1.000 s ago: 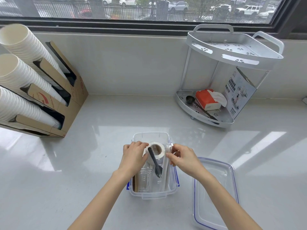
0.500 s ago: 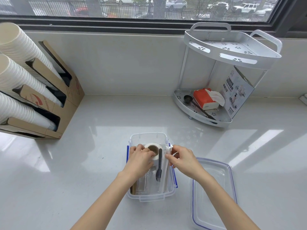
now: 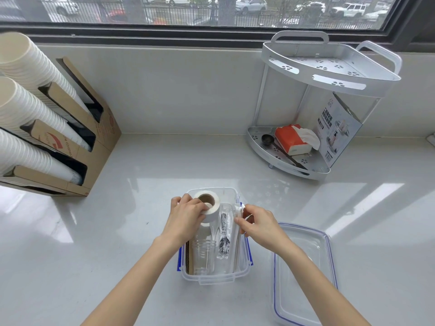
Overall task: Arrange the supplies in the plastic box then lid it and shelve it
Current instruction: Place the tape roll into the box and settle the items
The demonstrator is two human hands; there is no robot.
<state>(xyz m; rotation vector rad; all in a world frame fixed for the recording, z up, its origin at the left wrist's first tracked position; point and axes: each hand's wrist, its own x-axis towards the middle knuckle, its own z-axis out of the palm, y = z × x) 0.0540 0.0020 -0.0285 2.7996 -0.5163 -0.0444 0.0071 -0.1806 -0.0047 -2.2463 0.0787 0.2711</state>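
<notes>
Centrally, on white counter (image 3: 141,231): clear plastic box (image 3: 213,277) with blue side clips, open at top. Left hand (image 3: 188,218) curled round white tape roll (image 3: 208,205), roll standing at far left of box, cardboard core facing up. Right hand (image 3: 259,223) at box's right rim, thumb and forefinger pinching small white item (image 3: 240,209), possibly a bag edge or tab; too small to identify. Inside box: clear glass jar (image 3: 202,257) at near left, wrapped black fork (image 3: 223,241) lying lengthwise in middle, brown cardboard piece against left wall. Lid (image 3: 303,267), clear with blue edge, lying flat on counter just right of box. Corner shelf rack (image 3: 329,74) at far right by wall, lower tier holding red tissue pack (image 3: 292,142), black scoop and printed card. Cardboard dispenser (image 3: 70,128) with white paper cup stacks at far left.
</notes>
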